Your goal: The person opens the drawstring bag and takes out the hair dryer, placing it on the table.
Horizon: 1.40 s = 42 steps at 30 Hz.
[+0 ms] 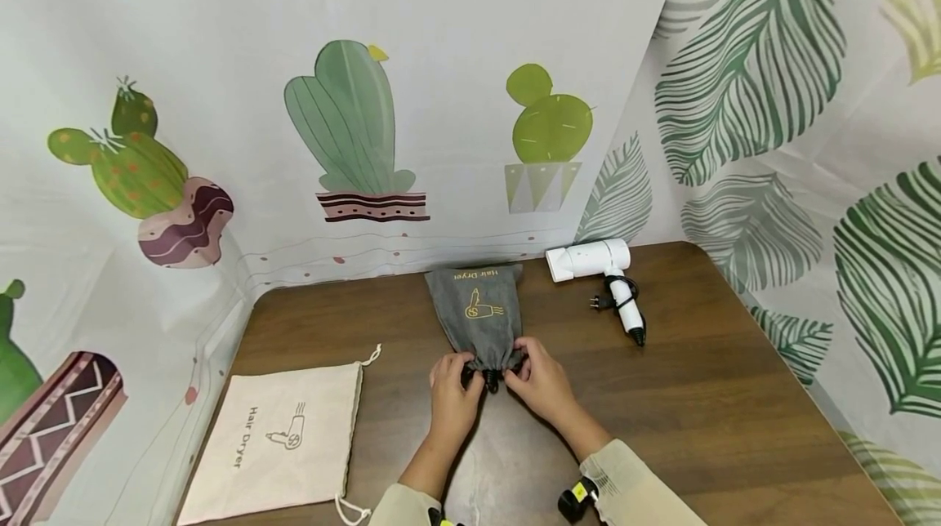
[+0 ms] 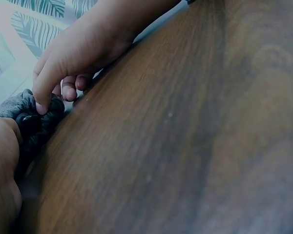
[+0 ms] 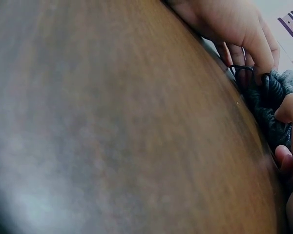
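Note:
A dark grey drawstring bag (image 1: 478, 330) with yellow "Hair Dryer" lettering lies flat on the table, its mouth facing me. My left hand (image 1: 453, 395) pinches the gathered mouth on the left side. On the opposite side, my right hand (image 1: 544, 383) grips the same mouth with thumb and fingers. Between the thumbs, a ribbed black cord end (image 3: 272, 85) pokes out of the opening. The rest of what is inside the bag is hidden by the cloth. Black drawstring loops (image 3: 241, 68) show by the left fingers in the right wrist view.
A white hair dryer (image 1: 591, 259) with its black cord and plug wrapped about the handle lies at the back right. A cream drawstring bag (image 1: 287, 461) lies flat at the left. The wooden table (image 1: 706, 395) meets printed cloth walls (image 1: 456, 101) behind.

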Each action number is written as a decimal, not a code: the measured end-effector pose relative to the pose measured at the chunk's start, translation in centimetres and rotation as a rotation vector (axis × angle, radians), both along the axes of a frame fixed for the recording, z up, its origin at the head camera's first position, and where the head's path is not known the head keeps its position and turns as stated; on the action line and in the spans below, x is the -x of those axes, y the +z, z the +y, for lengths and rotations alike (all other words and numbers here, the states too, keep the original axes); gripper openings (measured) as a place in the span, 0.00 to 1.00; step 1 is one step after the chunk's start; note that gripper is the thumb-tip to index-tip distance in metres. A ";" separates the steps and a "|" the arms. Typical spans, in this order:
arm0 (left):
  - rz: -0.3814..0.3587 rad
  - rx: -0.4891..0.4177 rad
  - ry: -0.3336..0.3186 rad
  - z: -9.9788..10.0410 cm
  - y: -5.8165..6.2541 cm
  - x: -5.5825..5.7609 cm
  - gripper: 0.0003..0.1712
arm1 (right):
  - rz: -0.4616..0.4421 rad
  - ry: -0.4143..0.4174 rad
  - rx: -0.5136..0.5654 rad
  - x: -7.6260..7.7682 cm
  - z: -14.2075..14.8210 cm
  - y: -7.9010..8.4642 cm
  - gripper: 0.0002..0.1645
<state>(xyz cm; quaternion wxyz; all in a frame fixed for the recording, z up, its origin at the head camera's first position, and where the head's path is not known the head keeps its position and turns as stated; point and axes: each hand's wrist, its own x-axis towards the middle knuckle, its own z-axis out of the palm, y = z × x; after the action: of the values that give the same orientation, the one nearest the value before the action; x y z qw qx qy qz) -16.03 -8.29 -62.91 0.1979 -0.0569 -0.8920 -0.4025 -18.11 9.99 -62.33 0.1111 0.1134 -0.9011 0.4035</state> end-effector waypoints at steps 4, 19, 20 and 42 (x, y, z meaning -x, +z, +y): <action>0.008 -0.001 0.006 0.0 0.0 0.1 0.14 | 0.020 0.002 0.004 0.1 -0.1 -0.1 0.29; -0.025 -0.032 0.008 0.0 -0.2 0.1 0.15 | 0.001 -0.002 0.007 0.0 -0.1 0.0 0.29; -0.024 -0.033 0.009 0.0 -0.2 0.1 0.15 | 0.001 -0.002 0.007 0.0 -0.1 0.1 0.29; -0.034 0.028 0.009 -0.1 0.0 0.1 0.14 | -0.007 -0.030 -0.018 0.0 -0.4 0.1 0.29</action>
<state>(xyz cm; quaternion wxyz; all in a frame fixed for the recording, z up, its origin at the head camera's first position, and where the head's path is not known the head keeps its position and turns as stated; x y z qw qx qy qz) -16.17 -8.41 -62.96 0.1837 -0.0491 -0.9011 -0.3898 -18.12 9.56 -62.21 0.1127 0.0996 -0.9067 0.3941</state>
